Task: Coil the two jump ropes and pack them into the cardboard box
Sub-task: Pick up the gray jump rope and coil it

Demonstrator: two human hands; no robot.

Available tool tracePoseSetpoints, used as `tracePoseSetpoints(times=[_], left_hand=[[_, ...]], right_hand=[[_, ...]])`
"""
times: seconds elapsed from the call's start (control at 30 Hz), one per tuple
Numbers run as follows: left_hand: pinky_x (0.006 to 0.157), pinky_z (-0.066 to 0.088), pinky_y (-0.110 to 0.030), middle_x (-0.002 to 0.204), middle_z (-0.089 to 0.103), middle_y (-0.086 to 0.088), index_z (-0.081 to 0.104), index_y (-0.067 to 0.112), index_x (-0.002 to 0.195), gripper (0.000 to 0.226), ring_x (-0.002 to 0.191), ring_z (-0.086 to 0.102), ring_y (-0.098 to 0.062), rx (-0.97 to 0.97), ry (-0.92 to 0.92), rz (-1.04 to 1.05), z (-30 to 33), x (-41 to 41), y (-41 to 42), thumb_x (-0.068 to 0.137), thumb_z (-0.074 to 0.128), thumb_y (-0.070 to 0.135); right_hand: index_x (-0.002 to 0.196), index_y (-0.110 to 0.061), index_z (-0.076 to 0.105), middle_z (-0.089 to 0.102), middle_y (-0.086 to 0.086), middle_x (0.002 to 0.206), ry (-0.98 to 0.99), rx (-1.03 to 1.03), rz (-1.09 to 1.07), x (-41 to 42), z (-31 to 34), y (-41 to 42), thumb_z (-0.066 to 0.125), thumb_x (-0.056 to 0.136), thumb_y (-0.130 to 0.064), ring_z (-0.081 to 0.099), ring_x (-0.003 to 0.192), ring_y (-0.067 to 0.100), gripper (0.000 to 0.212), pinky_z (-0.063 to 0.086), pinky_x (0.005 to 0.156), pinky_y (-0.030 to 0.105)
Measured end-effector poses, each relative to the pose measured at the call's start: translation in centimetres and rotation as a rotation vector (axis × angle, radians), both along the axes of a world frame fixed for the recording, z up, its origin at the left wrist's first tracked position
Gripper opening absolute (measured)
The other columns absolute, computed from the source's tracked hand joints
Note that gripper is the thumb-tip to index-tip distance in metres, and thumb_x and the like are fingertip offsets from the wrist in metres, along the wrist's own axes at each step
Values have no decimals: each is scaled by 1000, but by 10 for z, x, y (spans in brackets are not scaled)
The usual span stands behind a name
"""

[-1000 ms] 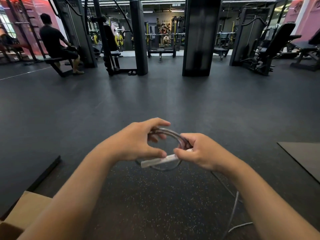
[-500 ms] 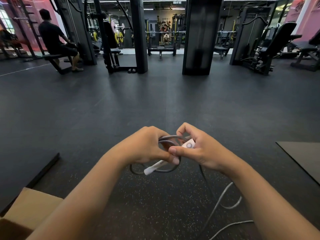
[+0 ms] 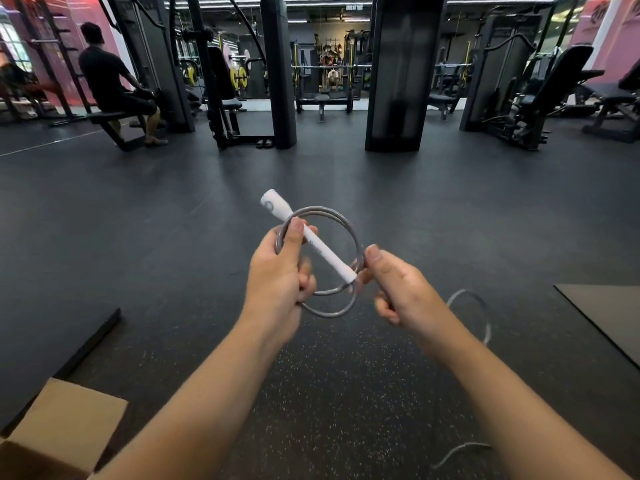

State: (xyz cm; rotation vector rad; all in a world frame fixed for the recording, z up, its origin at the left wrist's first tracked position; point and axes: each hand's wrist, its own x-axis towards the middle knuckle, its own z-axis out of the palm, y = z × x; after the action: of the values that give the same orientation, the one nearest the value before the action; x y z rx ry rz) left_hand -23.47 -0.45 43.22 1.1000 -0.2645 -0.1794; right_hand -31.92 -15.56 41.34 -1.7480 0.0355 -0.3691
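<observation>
**Grey rope half-coiled in both hands, box waiting at the left**

The jump rope [image 3: 320,261] is held up in front of the person, above the dark rubber floor [image 3: 346,174]. Its grey cord makes about two round loops, and its white handle [image 3: 304,237] lies slantwise across them, thick end up and to the left, thin end down by the right hand.

The left hand [image 3: 280,275] grips the left side of the coil, thumb pressed over the handle and cord, fingers curled round the loops from behind. The right hand [image 3: 391,289] pinches the cord on the right side of the coil, just beside the thin end of the handle, thumb on top and fingers curled under. From that hand the loose tail [image 3: 481,317] of the cord arcs out to the right and drops behind the forearm; more of it shows low down on the floor.

The cardboard box [image 3: 65,431] stands open at the lower left corner, well apart from the coil and partly cut off by the edge of view. A dark mat [image 3: 609,317] lies on the floor to the right.

Farther off stand black weight machines [image 3: 277,71] and benches. Another person [image 3: 110,84] sits on a bench [image 3: 114,121] at the far left, back turned.
</observation>
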Motion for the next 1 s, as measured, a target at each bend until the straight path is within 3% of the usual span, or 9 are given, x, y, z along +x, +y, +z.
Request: tracePoseSetpoints(times=[0.17, 0.4, 0.5, 0.57, 0.63, 0.73, 0.83, 0.93, 1.0], left_hand=[[32, 24, -21, 86, 60, -2, 54, 9, 102, 28, 40, 29, -7, -37, 77, 116, -11, -18, -16, 105, 50, 37], [38, 37, -25, 93, 66, -1, 57, 8, 99, 31, 40, 37, -8, -24, 108, 128, -14, -21, -16, 104, 51, 38], [55, 49, -31, 87, 70, 5, 60, 13, 104, 31, 50, 55, -9, 30, 54, 168, -17, -14, -8, 95, 62, 43], [73, 54, -24, 112, 67, 2, 51, 20, 130, 60, 81, 68, -8, 178, -79, 217, -16, -6, 4, 82, 69, 52], [96, 44, -18, 134, 57, 4, 36, 28, 147, 89, 117, 58, -5, 475, -321, 251, -7, 5, 23, 73, 73, 60], [112, 41, -24, 135, 60, 16, 49, 34, 141, 83, 124, 54, 7, 892, -682, -115, 18, 12, 42, 68, 82, 59], [100, 55, -41, 107, 77, 5, 69, 30, 115, 45, 102, 73, -9, 1029, -519, -584, 21, 3, 38, 76, 87, 41], [91, 60, -49, 90, 77, -10, 76, 8, 103, 22, 87, 76, -22, 830, -302, -624, 7, -6, 26, 84, 82, 16], [68, 65, -39, 83, 72, -8, 75, 3, 106, 22, 76, 70, -17, 726, -256, -584, 5, -10, 22, 86, 80, 10]], right_hand=[[108, -6, 61, 67, 8, 81, -131, 84, -68, 6, -14, 32, 57, 100, -34, 53, 49, -3, 29, 39, 49, 9], [86, -13, 56, 59, 3, 70, -74, 251, -88, 5, -6, 38, 39, 95, -58, 43, 45, 5, 48, 32, 42, 19], [78, -17, 54, 55, -3, 64, -38, 79, -118, 9, -5, 29, 38, 103, -53, 39, 44, 5, 46, 31, 44, 20], [77, -18, 55, 56, -2, 66, -20, -127, -109, 9, -1, 14, 39, 102, -55, 42, 48, 6, 48, 35, 50, 23], [78, -16, 55, 55, -5, 66, 9, -299, -24, 6, 5, -2, 40, 96, -59, 46, 54, 6, 49, 38, 56, 25], [77, -19, 56, 51, -11, 64, 79, -443, 178, 1, 9, -11, 46, 94, -57, 46, 57, 5, 43, 38, 59, 24], [82, -12, 62, 52, -6, 67, 79, -492, 252, 3, 5, -8, 54, 97, -57, 46, 62, 8, 47, 37, 61, 31], [85, -19, 60, 53, -10, 61, 17, -569, 144, 2, 3, -9, 62, 87, -66, 44, 57, 5, 47, 34, 57, 29], [87, -21, 55, 53, -12, 54, 1, -513, 83, 0, 2, -11, 65, 83, -63, 39, 51, 2, 43, 30, 53, 23]])
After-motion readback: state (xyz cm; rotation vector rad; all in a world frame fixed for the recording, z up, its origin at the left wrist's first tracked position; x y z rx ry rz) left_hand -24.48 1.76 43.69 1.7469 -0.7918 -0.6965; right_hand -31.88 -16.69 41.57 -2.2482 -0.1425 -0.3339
